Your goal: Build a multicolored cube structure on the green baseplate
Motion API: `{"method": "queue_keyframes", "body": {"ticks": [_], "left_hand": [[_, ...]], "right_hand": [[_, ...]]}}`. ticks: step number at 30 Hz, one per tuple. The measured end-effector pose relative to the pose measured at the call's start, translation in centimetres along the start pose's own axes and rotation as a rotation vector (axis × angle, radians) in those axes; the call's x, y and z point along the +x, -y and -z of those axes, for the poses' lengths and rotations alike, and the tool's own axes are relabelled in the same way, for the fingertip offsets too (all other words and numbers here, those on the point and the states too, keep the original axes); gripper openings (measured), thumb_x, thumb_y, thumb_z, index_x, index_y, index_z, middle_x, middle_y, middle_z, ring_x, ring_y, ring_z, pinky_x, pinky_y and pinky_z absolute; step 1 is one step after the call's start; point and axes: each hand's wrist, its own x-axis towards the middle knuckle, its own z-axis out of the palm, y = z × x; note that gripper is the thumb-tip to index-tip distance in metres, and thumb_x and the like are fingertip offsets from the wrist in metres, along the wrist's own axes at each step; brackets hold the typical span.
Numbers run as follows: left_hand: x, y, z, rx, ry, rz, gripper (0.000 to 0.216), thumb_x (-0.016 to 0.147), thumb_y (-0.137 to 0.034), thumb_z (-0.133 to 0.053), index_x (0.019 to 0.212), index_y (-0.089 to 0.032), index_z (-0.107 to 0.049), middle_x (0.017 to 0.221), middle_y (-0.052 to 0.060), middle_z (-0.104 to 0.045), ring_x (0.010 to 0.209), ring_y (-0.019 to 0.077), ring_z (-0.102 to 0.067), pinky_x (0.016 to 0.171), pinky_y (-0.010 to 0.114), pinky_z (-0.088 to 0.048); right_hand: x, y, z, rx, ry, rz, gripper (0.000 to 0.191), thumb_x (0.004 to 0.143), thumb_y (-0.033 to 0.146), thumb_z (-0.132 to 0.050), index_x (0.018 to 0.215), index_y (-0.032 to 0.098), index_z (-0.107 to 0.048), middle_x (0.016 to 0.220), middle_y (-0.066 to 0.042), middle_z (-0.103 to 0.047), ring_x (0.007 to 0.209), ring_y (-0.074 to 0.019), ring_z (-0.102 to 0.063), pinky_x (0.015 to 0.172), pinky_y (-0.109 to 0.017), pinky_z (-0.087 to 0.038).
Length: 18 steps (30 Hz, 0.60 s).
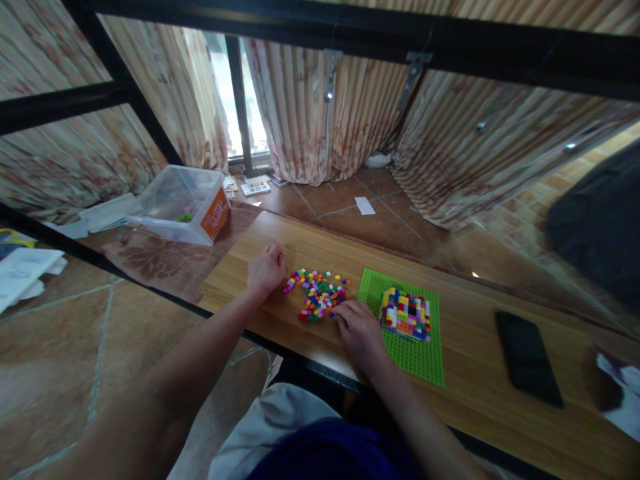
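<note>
Loose bricks: a scattered pile [319, 293] of small cubes on the wooden counter [295, 233], lying between the two hands.
Right hand [361, 331]: fingers bent down at the pile's near right edge, beside a blue brick; whether they grip it cannot be told.
Left hand [267, 268]: fingers loosely curled, resting on the counter just beyond the pile's left edge; whether anything is held within cannot be told.
Governing relation: the brick build [404, 313] lies to the right of the right fingers, the pile to their left — the right hand sits between the two and is the nearer hand to the build.
Long axis: none evident; the build's footprint reads as roughly square.
Build location: on the green baseplate [417, 360], inside its edges, with bare studs along the near side.
Build appearance: low, blocky, multicoloured — yellow, red, white, orange, blue; a dark patch shows in the top, its depth unclear.
Adjacent item: dark flat device [529, 358], right of the baseplate, well apart.
</note>
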Motion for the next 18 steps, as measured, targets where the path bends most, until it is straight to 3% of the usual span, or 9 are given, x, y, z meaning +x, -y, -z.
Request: {"method": "queue_keyframes", "body": {"ticks": [7,11,14,18], "left_hand": [[0.0,-0.2,0.2,0.011,0.019,0.007,0.020,0.095,-0.024,-0.042,0.099,-0.020,-0.061,0.104,0.008,-0.068,0.094,0.0219,-0.065,0.071,0.031,-0.044],[0.0,-0.1,0.2,0.020,0.001,0.001,0.021,0.095,-0.024,-0.041,0.098,-0.020,-0.062,0.102,0.007,-0.069,0.092,0.0221,-0.065,0.069,0.031,-0.043],[0.0,0.0,0.2,0.019,-0.004,-0.004,0.021,0.094,-0.024,-0.042,0.097,-0.020,-0.062,0.101,0.007,-0.069,0.092,0.0220,-0.065,0.068,0.030,-0.043],[0.1,0.0,0.2,0.016,0.000,-0.005,0.020,0.093,-0.023,-0.043,0.098,-0.020,-0.063,0.103,0.008,-0.069,0.093,0.0216,-0.065,0.069,0.030,-0.044]], "right_hand": [[-0.3,0.2,-0.3,-0.080,0.017,0.029,0.020,0.090,0.008,-0.050,0.082,0.019,-0.065,0.086,-0.007,-0.065,0.085,-0.0205,-0.057,0.079,-0.033,-0.047],[-0.6,0.8,0.4,-0.054,-0.011,0.011,0.021,0.094,0.013,-0.048,0.089,0.019,-0.068,0.087,-0.008,-0.066,0.086,-0.0205,-0.059,0.079,-0.033,-0.049],[-0.9,1.2,2.1,0.000,-0.088,-0.031,0.023,0.096,0.018,-0.047,0.100,0.018,-0.070,0.093,-0.009,-0.068,0.088,-0.0204,-0.061,0.080,-0.033,-0.050],[-0.9,0.1,6.3,0.082,-0.207,-0.164,0.023,0.097,0.029,-0.050,0.100,0.021,-0.071,0.099,-0.008,-0.071,0.093,-0.0199,-0.065,0.084,-0.035,-0.051]]}}
